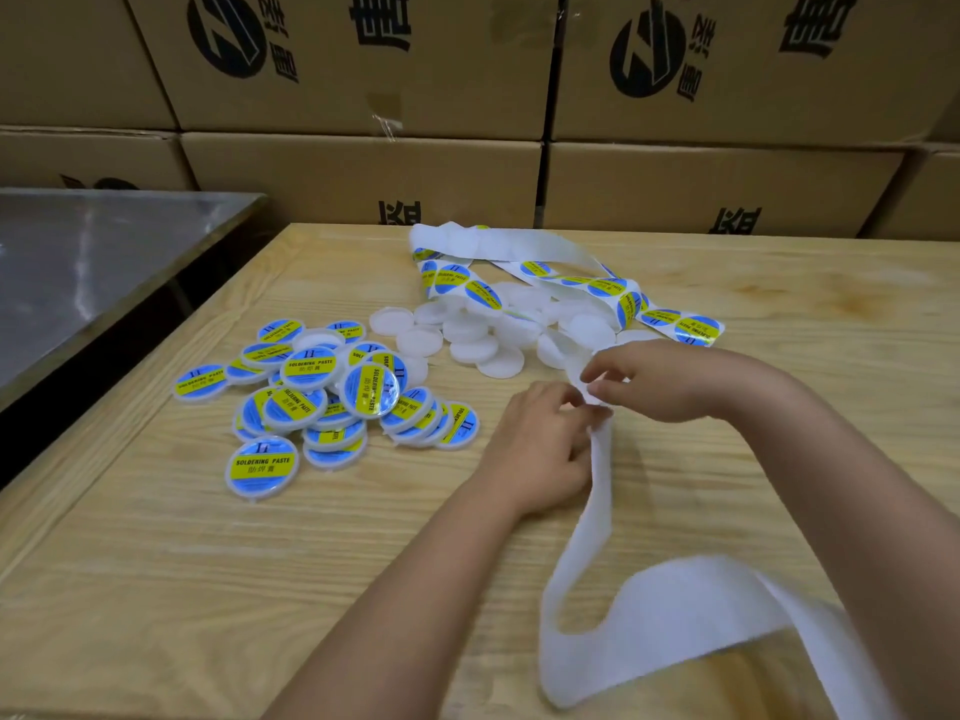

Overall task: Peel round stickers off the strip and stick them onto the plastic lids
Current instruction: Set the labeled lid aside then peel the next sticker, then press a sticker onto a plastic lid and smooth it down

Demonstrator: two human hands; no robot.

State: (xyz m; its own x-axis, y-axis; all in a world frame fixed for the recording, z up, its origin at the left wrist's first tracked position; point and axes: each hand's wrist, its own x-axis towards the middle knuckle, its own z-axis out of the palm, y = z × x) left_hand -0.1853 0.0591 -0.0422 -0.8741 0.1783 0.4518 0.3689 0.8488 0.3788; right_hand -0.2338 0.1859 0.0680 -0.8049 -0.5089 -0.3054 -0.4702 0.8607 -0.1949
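Pinching the strip [597, 485], left hand [540, 449] and right hand [670, 379] together.

You are facing a pale wooden table [208, 563], and a steel-topped table [93, 262] stands just beside its left edge. Behind both, you see stacked cardboard boxes [363, 168] printed with black logos and characters.

Views: one, a wide-angle camera worn on the head.
Position: above the near edge of the table [156, 563].
Facing: forward and down, across to the far edge and the cardboard boxes [363, 168] behind it.
Nearness: close; left hand [540, 444] and right hand [670, 381] meet mid-frame on the strip [587, 522], forearms entering from below.
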